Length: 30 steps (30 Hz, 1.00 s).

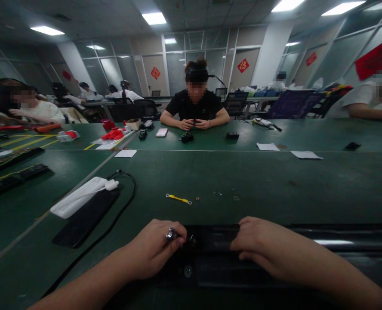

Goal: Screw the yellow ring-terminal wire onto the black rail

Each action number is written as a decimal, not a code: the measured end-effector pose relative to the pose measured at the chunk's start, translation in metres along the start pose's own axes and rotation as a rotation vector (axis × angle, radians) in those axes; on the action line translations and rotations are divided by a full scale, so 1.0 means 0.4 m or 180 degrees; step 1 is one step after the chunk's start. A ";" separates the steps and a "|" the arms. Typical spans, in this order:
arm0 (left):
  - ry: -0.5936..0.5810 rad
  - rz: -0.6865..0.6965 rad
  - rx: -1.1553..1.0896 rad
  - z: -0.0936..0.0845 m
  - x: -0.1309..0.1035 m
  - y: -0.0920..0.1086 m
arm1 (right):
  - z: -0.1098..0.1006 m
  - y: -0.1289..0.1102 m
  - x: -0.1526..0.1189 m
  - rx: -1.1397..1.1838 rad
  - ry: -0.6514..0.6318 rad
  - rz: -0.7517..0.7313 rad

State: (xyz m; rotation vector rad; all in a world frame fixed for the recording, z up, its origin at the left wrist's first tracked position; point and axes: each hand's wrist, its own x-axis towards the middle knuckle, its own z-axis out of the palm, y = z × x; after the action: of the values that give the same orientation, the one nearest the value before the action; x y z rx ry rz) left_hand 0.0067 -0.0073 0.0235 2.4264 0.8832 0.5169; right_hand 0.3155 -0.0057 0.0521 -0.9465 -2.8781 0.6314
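Note:
A long, glossy black bar-shaped part (223, 271) lies along the near side of the table, reaching out of view at the right. At its left end my left hand (157, 247) is closed in a pinch beside a small fitting (192, 240); what the fingertips hold is hidden. A shiny metal piece (170, 234) shows at those fingers, a ring or a small part, I cannot tell which. My right hand (262, 245) grips the bar farther right, fingers bent over it. A round metal screw head (187, 271) shows on the bar below my left fingertips.
Beyond the bar lie a short yellow lead (178, 198) with ring ends and a small nut (197, 198). To the left are a white wrapped object (79, 197), a flat black slab (86, 219) and a black cable (135, 189). A person (195, 99) sits opposite, handling a small part.

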 end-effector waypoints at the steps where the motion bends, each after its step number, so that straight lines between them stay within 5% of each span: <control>1: 0.0005 -0.0005 0.0009 -0.002 0.000 0.002 | -0.001 0.000 0.000 -0.0001 -0.0013 0.0008; 30: 0.0068 0.0029 -0.0220 0.011 -0.002 -0.016 | -0.007 -0.001 0.003 0.0187 -0.0122 0.0062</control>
State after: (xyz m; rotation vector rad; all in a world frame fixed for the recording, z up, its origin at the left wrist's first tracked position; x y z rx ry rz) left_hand 0.0055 -0.0052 0.0162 2.3677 0.8496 0.5682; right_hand 0.3148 -0.0043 0.0549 -0.9664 -2.8690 0.7394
